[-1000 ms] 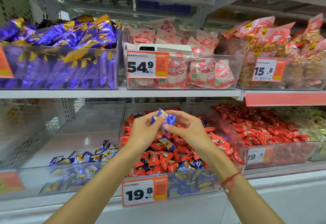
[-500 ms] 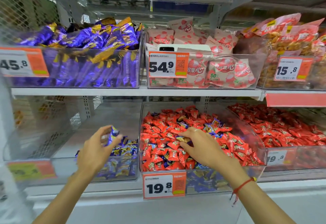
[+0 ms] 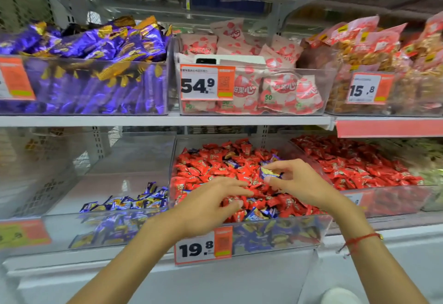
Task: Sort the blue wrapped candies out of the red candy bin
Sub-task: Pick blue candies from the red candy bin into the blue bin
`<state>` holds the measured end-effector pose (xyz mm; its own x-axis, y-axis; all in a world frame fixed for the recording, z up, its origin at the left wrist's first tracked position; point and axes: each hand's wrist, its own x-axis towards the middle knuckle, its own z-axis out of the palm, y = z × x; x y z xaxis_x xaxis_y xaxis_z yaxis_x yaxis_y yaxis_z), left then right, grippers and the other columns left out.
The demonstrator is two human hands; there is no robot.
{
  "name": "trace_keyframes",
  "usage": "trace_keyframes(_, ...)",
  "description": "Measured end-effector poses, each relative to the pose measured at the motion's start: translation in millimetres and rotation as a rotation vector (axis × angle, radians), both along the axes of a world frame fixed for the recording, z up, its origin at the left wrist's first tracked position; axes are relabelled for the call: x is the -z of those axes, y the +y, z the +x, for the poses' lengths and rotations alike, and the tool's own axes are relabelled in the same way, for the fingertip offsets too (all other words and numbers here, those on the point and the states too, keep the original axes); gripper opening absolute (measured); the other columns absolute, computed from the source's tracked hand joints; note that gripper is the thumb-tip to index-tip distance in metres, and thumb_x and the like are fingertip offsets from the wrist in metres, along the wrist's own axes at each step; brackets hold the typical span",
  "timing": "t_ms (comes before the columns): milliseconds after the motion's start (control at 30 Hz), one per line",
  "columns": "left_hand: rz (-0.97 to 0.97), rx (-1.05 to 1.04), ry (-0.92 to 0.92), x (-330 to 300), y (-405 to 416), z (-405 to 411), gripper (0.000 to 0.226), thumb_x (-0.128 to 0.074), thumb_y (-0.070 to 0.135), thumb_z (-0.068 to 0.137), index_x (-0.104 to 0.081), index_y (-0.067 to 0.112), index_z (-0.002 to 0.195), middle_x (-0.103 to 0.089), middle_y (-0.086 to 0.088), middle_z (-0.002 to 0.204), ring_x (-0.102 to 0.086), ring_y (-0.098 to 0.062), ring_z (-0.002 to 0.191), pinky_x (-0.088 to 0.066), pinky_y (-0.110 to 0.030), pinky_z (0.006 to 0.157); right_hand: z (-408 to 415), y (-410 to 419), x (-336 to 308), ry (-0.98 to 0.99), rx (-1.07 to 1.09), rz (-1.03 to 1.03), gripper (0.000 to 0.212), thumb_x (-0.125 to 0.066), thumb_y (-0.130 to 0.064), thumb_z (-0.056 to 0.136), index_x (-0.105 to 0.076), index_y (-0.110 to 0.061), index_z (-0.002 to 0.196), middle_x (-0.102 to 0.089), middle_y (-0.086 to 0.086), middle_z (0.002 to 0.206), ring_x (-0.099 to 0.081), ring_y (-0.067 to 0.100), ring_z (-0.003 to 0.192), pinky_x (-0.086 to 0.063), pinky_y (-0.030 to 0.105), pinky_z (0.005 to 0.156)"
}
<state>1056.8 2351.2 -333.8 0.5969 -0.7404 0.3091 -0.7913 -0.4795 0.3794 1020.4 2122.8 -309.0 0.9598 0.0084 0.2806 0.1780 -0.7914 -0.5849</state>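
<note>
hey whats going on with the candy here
A person is picking blue wrapped candies out of a clear bin of red candies on the lower shelf. The right hand pinches one blue candy between thumb and fingers above the pile. The left hand reaches over the red candies with fingers spread, holding nothing that shows. A small heap of blue candies lies in the neighbouring bin on the left. Several blue wrappers remain among the red ones, so the sorting is not finished.
</note>
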Motion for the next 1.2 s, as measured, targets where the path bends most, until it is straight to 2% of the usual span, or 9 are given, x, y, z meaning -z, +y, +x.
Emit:
trace_keyframes(133,0.317,-0.012,-0.082,14.0,-26.3,20.4,0.041,-0.033,0.037,0.104,-0.035,0.043,0.144,-0.028,0.014,0.156,-0.02,-0.009,0.144,-0.012,-0.032,0.117,1.2,-26.0,8.4,-0.024,0.198,0.054,0.026,-0.065,-0.023,0.09,-0.063,-0.022,0.116,-0.068,0.004,0.11,-0.065,0.017,0.098,-0.05,0.035,0.088)
trace_keyframes(300,0.179,-0.175,-0.204,11.9,-24.4,37.1,0.035,-0.039,0.029,0.103,-0.053,0.04,0.133,-0.055,0.015,0.134,-0.04,-0.01,0.128,-0.023,-0.028,0.107,17.7,-38.3,11.1,-0.119,0.379,0.014,0.027,-0.062,-0.019,0.091,-0.065,-0.016,0.118,-0.068,0.006,0.114,-0.062,0.023,0.107,-0.047,0.032,0.087)
trace_keyframes(433,0.161,-0.155,-0.132,20.1,-13.2,40.4,0.035,-0.035,0.04,0.101,-0.052,0.043,0.132,-0.054,0.021,0.13,-0.038,-0.004,0.126,-0.025,-0.028,0.109,55.5,-41.9,7.6,-0.067,0.303,-0.215,0.025,-0.06,-0.023,0.092,-0.064,-0.024,0.117,-0.068,0.006,0.116,-0.062,0.029,0.106,-0.051,0.042,0.086)
trace_keyframes(600,0.119,-0.102,-0.111,14.2,-4.2,33.3,0.035,-0.043,0.037,0.101,-0.048,0.044,0.135,-0.044,0.026,0.136,-0.035,0.004,0.129,-0.021,-0.018,0.109,98.1,-37.4,8.5,0.23,0.149,-0.503,0.042,-0.063,-0.019,0.089,-0.058,-0.024,0.13,-0.061,0.012,0.125,-0.058,0.033,0.112,-0.045,0.035,0.084)
trace_keyframes(767,-0.012,-0.15,-0.12,11.5,6.0,21.7,0.035,-0.051,0.036,0.098,-0.051,0.044,0.132,-0.042,0.03,0.136,-0.032,0.007,0.13,-0.026,-0.021,0.111,107.0,-28.0,15.1,0.213,0.189,-0.661,0.045,-0.058,-0.007,0.087,-0.056,-0.019,0.131,-0.055,0.015,0.129,-0.053,0.037,0.118,-0.044,0.039,0.093)
trace_keyframes(833,-0.081,-0.189,-0.156,9.8,6.3,17.9,0.032,-0.051,0.035,0.097,-0.054,0.043,0.128,-0.046,0.031,0.132,-0.034,0.008,0.128,-0.028,-0.021,0.108,101.3,-27.4,13.5,0.148,0.203,-0.594,0.016,-0.058,-0.01,0.087,-0.066,-0.019,0.098,-0.059,0.015,0.103,-0.056,0.038,0.098,-0.043,0.037,0.078)
trace_keyframes(933,-0.22,-0.256,-0.054,3.1,2.6,14.0,0.028,-0.051,0.029,0.098,-0.059,0.04,0.122,-0.05,0.031,0.122,-0.04,0.007,0.119,-0.029,-0.016,0.096,86.8,-32.9,8.7,-0.021,0.215,-0.239,0.045,-0.068,-0.024,0.088,-0.039,-0.025,0.053,-0.044,0.004,0.06,-0.042,0.023,0.06,-0.029,0.032,0.055)
trace_keyframes(1033,-0.43,-0.261,0.188,-6.8,-4.9,10.5,0.024,-0.052,0.025,0.098,-0.065,0.034,0.116,-0.06,0.023,0.117,-0.055,0.004,0.102,-0.04,-0.015,0.086,57.9,-21.6,-1.2,-0.049,0.094,0.11,0.037,-0.074,-0.032,0.083,-0.057,-0.011,0.058,-0.063,0.014,0.064,-0.048,0.011,0.061,-0.039,0.029,0.061)
trace_keyframes(1200,-0.574,-0.247,0.63,-17.5,-14.3,5.2,0.047,-0.061,0.047,0.088,-0.054,0.025,0.129,-0.066,0.007,0.118,-0.063,-0.006,0.106,-0.05,-0.033,0.097,20.9,33.1,-17.3,-0.012,-0.148,0.244,0.022,-0.079,-0.018,0.077,-0.071,-0.011,0.096,-0.074,-0.001,0.08,-0.069,0.005,0.073,-0.054,0.02,0.071)
